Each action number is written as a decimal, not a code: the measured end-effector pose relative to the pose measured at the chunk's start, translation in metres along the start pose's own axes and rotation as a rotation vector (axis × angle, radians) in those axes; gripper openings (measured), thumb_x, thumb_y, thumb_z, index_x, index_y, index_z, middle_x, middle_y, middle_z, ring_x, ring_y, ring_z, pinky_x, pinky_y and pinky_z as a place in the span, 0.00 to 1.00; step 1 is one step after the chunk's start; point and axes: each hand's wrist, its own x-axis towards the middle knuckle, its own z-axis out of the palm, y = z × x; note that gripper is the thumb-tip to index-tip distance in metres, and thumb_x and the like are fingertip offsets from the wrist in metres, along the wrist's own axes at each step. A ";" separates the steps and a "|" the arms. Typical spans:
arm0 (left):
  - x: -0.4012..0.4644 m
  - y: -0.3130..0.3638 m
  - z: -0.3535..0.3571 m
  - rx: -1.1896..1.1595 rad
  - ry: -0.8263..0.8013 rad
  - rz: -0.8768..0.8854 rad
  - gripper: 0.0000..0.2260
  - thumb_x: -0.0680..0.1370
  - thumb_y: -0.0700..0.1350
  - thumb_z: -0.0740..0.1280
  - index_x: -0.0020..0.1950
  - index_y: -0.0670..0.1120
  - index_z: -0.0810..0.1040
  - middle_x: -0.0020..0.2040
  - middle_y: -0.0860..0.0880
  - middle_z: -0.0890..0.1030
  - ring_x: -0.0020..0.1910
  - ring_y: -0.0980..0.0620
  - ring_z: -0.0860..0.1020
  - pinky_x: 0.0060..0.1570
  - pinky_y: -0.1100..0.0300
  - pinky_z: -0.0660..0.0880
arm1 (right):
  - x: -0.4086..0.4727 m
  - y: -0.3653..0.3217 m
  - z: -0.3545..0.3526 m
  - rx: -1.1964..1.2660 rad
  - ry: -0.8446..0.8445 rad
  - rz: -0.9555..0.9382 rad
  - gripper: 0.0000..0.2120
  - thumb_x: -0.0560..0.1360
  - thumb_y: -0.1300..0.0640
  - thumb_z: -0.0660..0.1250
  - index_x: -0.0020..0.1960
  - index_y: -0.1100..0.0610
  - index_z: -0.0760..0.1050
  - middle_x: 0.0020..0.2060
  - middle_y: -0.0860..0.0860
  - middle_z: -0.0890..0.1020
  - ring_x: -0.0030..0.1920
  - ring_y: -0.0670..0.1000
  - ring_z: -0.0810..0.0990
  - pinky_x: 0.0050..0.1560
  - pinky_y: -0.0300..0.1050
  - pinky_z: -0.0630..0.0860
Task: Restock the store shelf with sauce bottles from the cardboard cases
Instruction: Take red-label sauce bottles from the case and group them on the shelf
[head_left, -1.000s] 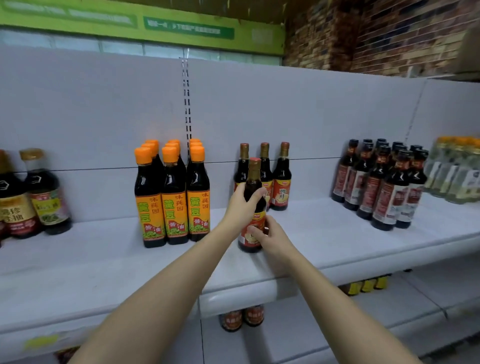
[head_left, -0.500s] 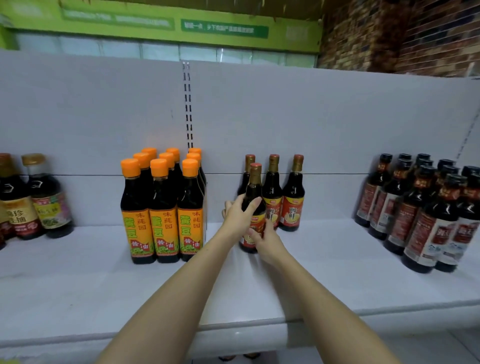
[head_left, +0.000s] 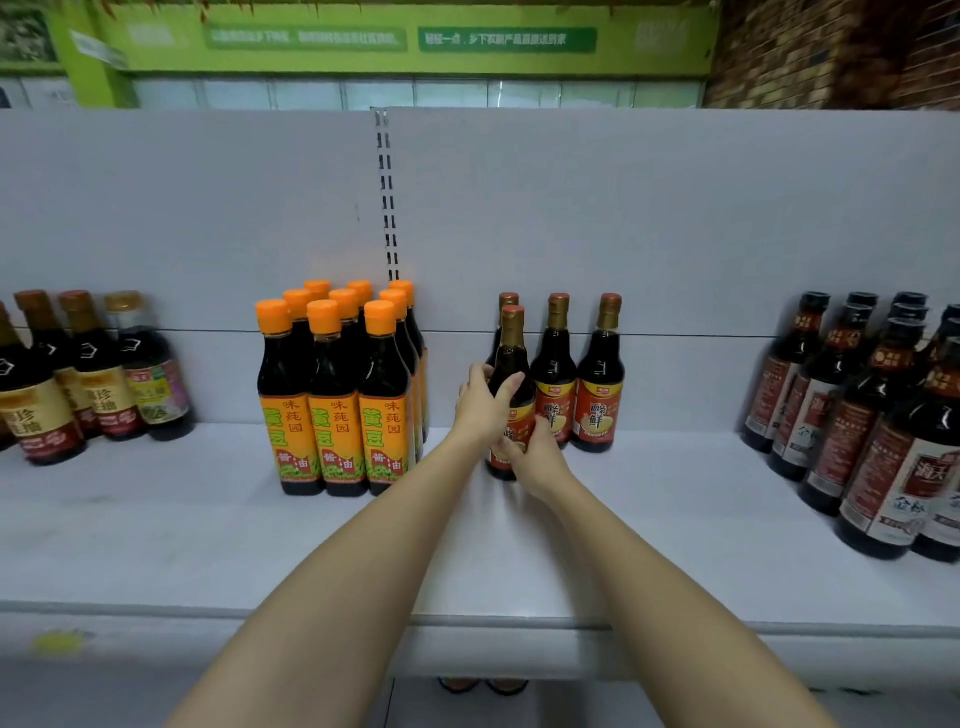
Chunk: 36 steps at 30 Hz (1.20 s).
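Here, my two bare hands meet on one sauce bottle (head_left: 511, 364) standing upright on the white shelf (head_left: 649, 519). It is dark glass with a slim neck wrapped in gold foil, a reddish-brown cap, and a red and yellow label low on its body, mostly covered by my hands.

My left hand (head_left: 480, 402) curls around the bottle's shoulder: the thumb (head_left: 509, 387) lies across the front of the glass and the fingers wrap round the far left side. My right hand (head_left: 535, 452) grips lower, over the label, its fingers curled against the front and right side; I cannot see the fingertips clearly. Both forearms reach in from the bottom of the view.

The bottle stands in front of three matching bottles (head_left: 579, 379) in a row against the back panel, just ahead of the leftmost one. To the left, near but apart, stands a tight block of orange-capped bottles (head_left: 337, 395) with orange and green labels. Farther left is a group of squat bottles with gold caps (head_left: 98, 374). Well to the right stands a cluster of black-capped bottles (head_left: 872, 415). A green banner (head_left: 363, 39) runs above the shelving.
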 end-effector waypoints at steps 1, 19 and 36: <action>-0.003 0.000 0.001 0.008 0.011 0.012 0.21 0.81 0.59 0.64 0.68 0.49 0.67 0.66 0.44 0.74 0.65 0.44 0.75 0.64 0.43 0.74 | 0.001 0.001 0.000 -0.012 0.000 0.018 0.37 0.77 0.45 0.72 0.78 0.57 0.59 0.72 0.54 0.71 0.69 0.55 0.73 0.67 0.51 0.73; -0.108 -0.039 -0.076 -0.051 0.269 -0.080 0.11 0.83 0.43 0.62 0.43 0.40 0.75 0.35 0.41 0.81 0.31 0.47 0.77 0.32 0.57 0.73 | -0.076 -0.035 0.039 0.167 -0.070 -0.148 0.07 0.81 0.55 0.64 0.45 0.54 0.70 0.43 0.56 0.81 0.42 0.56 0.82 0.48 0.56 0.79; -0.312 -0.124 -0.296 -0.039 0.603 -0.365 0.14 0.85 0.44 0.60 0.43 0.39 0.76 0.33 0.41 0.78 0.27 0.49 0.74 0.25 0.62 0.70 | -0.257 -0.115 0.237 0.160 -0.483 -0.259 0.09 0.82 0.52 0.64 0.46 0.56 0.70 0.40 0.54 0.79 0.39 0.54 0.79 0.40 0.50 0.76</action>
